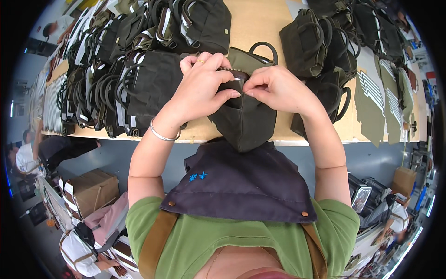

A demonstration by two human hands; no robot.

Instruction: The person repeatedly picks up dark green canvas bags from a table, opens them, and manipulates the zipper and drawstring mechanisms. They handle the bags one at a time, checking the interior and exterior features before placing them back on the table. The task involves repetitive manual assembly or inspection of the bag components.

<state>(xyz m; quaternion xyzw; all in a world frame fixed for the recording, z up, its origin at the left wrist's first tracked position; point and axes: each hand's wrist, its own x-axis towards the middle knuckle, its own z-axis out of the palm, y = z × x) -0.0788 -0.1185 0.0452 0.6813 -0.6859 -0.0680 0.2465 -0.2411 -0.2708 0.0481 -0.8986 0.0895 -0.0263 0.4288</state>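
Note:
A dark olive fabric bag (245,124) stands at the table's front edge, close against my apron, with its narrow end toward me. Its top gapes along a zipper (231,69), and one rounded handle (265,43) sticks up at the far side. My left hand (200,86) is closed on the left edge of the opening, thumb pressed against the fabric near the zipper's end. Opposite it, my right hand (281,88) pinches the bag at the same corner, fingertips almost meeting the left thumb. Whether a zipper pull lies between the right fingertips is hidden.
Many similar dark bags (155,81) crowd the table's left half. More bags (304,44) stand on the right, beside flat olive pieces with white stripes (370,95). Bare tabletop (251,23) shows between the groups. A cardboard box (95,190) and co-workers are at the sides.

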